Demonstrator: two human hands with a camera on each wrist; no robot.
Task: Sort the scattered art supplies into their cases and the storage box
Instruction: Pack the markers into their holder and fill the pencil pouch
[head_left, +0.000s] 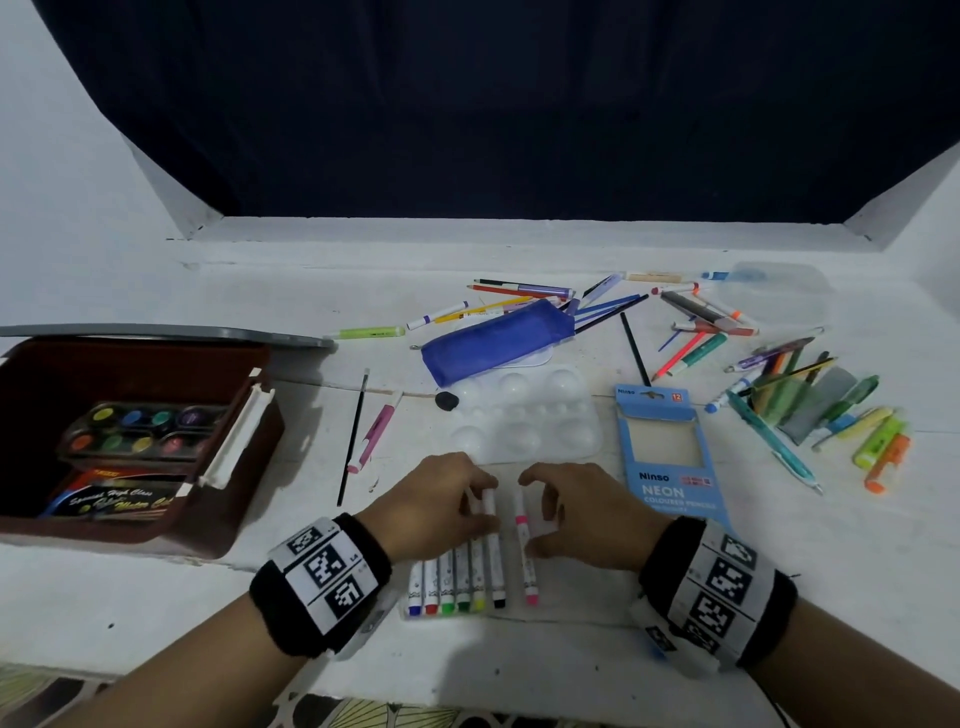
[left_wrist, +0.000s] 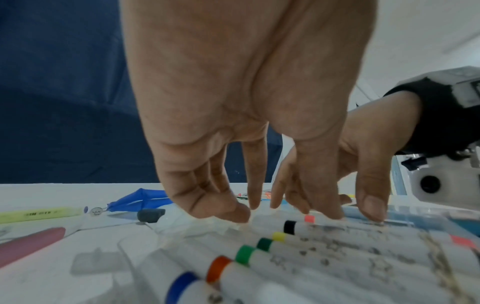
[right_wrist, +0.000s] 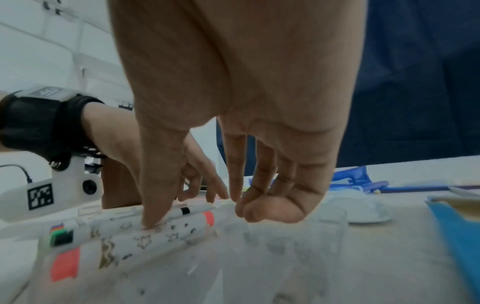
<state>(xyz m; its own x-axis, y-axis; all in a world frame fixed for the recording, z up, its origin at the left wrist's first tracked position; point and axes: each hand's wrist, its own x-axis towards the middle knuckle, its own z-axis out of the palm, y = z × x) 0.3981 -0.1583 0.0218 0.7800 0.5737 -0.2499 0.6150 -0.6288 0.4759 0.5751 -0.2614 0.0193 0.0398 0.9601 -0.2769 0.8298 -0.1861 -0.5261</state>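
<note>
White-barrelled markers (head_left: 457, 574) lie side by side in a clear plastic case (right_wrist: 85, 210) at the near edge of the bench (head_left: 571, 639), so the marker set is the step in hand. The left hand (head_left: 441, 501) rests curled fingertips on the row's far ends. The right hand (head_left: 576, 512) presses its thumb on the pink marker (head_left: 524, 551), which lies just apart from the row; neither hand plainly grips anything. Next, I judge, the pink one needs nudging flush against the black-banded marker. Loose pencils (head_left: 524, 293) and highlighters (head_left: 878, 441) wait farther back.

The left hand (head_left: 441, 501) covers the upper ends of the markers (head_left: 457, 582).
</note>
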